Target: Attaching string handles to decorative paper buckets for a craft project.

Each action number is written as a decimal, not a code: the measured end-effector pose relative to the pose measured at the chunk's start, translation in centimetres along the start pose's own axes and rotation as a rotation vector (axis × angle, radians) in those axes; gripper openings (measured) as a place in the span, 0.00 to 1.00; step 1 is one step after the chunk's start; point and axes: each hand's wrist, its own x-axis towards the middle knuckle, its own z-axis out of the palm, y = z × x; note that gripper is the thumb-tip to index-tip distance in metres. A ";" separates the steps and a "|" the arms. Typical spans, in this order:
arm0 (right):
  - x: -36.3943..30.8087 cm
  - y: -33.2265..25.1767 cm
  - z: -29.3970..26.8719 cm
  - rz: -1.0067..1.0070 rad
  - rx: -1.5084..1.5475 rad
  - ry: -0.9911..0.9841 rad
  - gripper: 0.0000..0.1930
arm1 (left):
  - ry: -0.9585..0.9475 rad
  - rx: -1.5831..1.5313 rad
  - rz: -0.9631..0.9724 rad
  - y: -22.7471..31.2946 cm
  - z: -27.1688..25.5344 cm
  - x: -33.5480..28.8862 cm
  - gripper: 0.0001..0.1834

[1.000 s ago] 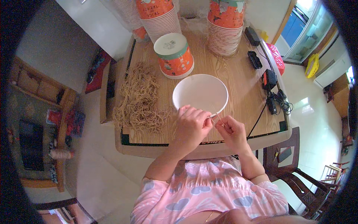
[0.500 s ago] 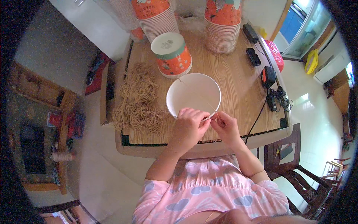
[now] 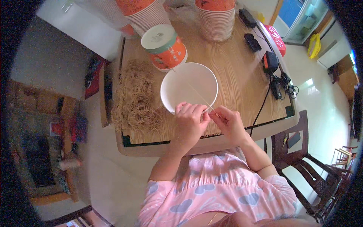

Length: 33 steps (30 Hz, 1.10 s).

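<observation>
A white-lined paper bucket (image 3: 180, 87) stands mouth up in front of me on the wooden table. At its near rim my left hand (image 3: 189, 122) is closed, the fingers over the edge and the thumb against it. Close beside it, my right hand (image 3: 230, 123) pinches a thin tan string (image 3: 200, 97), which runs over the bucket's mouth. The fingertips of both hands nearly meet, so the exact spot where string and rim come together is hidden. A short string end (image 3: 174, 70) shows at the far rim.
A heap of tan strings (image 3: 138, 102) lies left of the bucket. Behind it stands an upturned orange-and-green bucket (image 3: 169, 53), with nested stacks (image 3: 215, 22) farther back. Black adapters and cables (image 3: 278, 85) lie along the right edge. A dark wooden chair (image 3: 302, 159) stands at the right.
The view has shifted slightly, so the table things sit higher and more to the left. The string now stretches straighter from my right hand over the bucket. Both hands stay at the near rim.
</observation>
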 end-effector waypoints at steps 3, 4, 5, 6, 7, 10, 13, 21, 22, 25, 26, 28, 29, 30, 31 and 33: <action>0.0 0.0 -0.3 -0.027 0.011 -0.025 0.03 | -0.014 -0.051 -0.043 -0.8 -0.1 -0.3 0.10; 0.1 0.1 -0.3 0.036 0.030 -0.015 0.03 | -0.035 -0.096 -0.086 -1.1 -0.1 -0.3 0.10; 0.2 0.3 -0.4 0.098 0.051 -0.003 0.03 | -0.043 -0.039 -0.073 -1.3 -0.4 -0.1 0.11; 0.2 0.5 -0.4 0.104 0.058 0.010 0.03 | -0.054 -0.038 -0.063 -1.4 -0.6 0.0 0.11; 0.2 0.6 -0.4 0.075 0.080 0.015 0.03 | -0.038 -0.044 -0.029 -1.4 -0.7 0.1 0.10; 0.5 0.3 -0.2 0.037 0.089 0.047 0.04 | -0.021 -0.053 0.025 -0.9 -1.0 0.4 0.08; 0.7 -0.3 0.1 -0.018 0.057 0.114 0.06 | -0.019 -0.055 0.032 -0.2 -1.4 0.8 0.08; 1.1 0.5 0.3 -0.209 0.078 0.127 0.05 | -0.017 -0.086 -0.012 0.6 -1.5 0.8 0.07; 1.3 0.8 0.3 -0.220 0.008 0.117 0.05 | 0.016 -0.099 -0.023 0.6 -1.4 0.7 0.07; 1.4 1.2 0.2 -0.229 -0.070 0.106 0.06 | 0.056 -0.117 -0.030 0.4 -1.2 0.6 0.07; 1.4 1.2 0.2 -0.225 -0.077 0.104 0.06 | 0.062 -0.122 -0.026 0.4 -1.1 0.5 0.07; 1.4 1.5 0.3 -0.216 -0.088 0.101 0.07 | 0.028 -0.115 -0.033 0.4 -1.3 0.6 0.08; 1.3 1.5 0.4 -0.205 -0.098 0.099 0.08 | -0.008 -0.109 -0.039 0.5 -1.4 0.6 0.08; 1.2 1.3 0.3 -0.206 -0.099 0.098 0.08 | -0.006 -0.108 -0.040 0.6 -1.4 0.6 0.08; 1.0 0.7 0.1 -0.166 -0.082 0.082 0.09 | -0.024 -0.113 -0.063 0.7 -1.5 0.5 0.08; 0.6 -0.1 -0.3 -0.125 -0.065 0.065 0.10 | -0.042 -0.118 -0.087 0.6 -1.4 0.4 0.08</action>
